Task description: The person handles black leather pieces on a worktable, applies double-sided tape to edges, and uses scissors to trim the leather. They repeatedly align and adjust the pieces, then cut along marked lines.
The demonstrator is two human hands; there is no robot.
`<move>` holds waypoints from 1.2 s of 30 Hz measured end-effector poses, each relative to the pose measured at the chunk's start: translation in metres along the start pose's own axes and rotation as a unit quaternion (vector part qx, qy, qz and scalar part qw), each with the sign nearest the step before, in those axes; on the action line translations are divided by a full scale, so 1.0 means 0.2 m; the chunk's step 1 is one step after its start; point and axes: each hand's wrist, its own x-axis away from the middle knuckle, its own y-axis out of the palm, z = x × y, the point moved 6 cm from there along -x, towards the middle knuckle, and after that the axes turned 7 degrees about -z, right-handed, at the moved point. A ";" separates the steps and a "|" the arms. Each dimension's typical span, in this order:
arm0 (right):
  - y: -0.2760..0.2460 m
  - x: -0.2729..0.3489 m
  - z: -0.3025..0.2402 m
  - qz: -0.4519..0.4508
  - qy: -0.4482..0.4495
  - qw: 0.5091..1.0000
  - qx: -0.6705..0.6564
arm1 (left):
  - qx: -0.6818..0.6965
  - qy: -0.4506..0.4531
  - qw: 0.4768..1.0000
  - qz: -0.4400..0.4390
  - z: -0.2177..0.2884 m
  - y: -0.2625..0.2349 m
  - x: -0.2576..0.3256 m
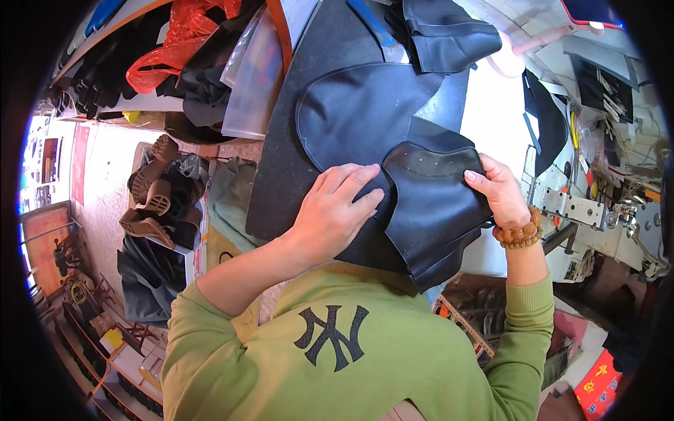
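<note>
Green sweater [393, 351], lower centre. Black panel [439, 207], centre of frame, pinched at its upper-right edge by the right hand [503, 195]; left hand [333, 214] loosely spread beside its left edge.

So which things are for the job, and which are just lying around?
Seems part of the job:
folded black piece, held by the right fingers
rounded black piece beside it, perhaps
dark board underneath

Probably just lying around:
red plastic bag
brown shoe soles
blue-handled tool, untouched on the board
</note>
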 end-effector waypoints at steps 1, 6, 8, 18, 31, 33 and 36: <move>0.00 -0.01 0.00 -0.001 -0.001 1.000 0.007 | 0.000 -0.001 1.000 -0.005 0.00 0.00 0.00; -0.01 -0.02 0.01 -0.003 -0.005 1.000 0.023 | 0.015 0.011 1.000 -0.022 0.00 0.01 -0.01; -0.01 -0.03 0.01 -0.002 -0.005 1.000 0.030 | 0.035 0.027 0.999 -0.026 0.00 0.01 -0.02; -0.03 -0.06 0.04 -0.020 0.029 0.997 0.068 | 0.079 -0.003 0.994 -0.074 -0.02 0.04 -0.09; -0.08 -0.15 -0.04 0.007 -0.033 0.921 0.388 | 0.012 0.023 0.996 -0.083 -0.01 0.07 -0.06; -0.08 -0.15 -0.06 0.014 -0.053 0.900 0.432 | -0.011 0.046 0.995 -0.093 0.00 0.07 -0.06; -0.07 -0.15 -0.09 0.025 -0.064 0.867 0.494 | -0.024 0.061 0.992 -0.106 0.01 0.08 -0.05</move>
